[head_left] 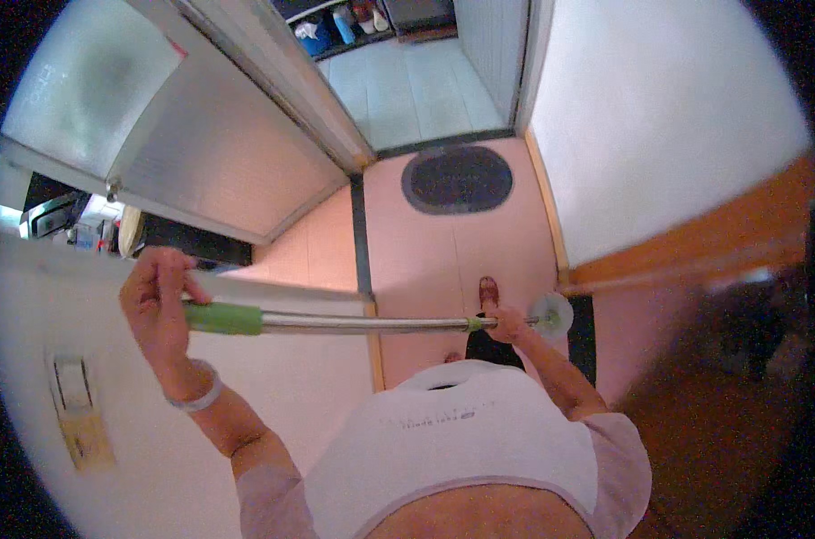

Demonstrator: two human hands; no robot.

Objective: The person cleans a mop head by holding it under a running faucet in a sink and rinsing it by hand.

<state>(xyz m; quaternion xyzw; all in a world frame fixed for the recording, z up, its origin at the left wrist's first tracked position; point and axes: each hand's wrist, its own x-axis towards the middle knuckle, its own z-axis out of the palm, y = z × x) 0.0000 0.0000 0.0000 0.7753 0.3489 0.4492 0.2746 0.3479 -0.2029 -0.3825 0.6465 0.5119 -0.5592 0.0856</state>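
Observation:
A mop with a silver telescopic pole lies almost level across my body. Its green grip is on the left, and a round white disc with a green centre is at the right end. My left hand curls at the end of the green grip and hides its tip. Close to the disc, my right hand wraps around the thinner part of the pole, just past a green collar. The underside of the disc cannot be made out.
A dark oval mat lies on the pink floor before a doorway to a pale tiled room. To the left, a frosted door stands ajar. White walls flank me, with a wall fixture at left and brown wood at right.

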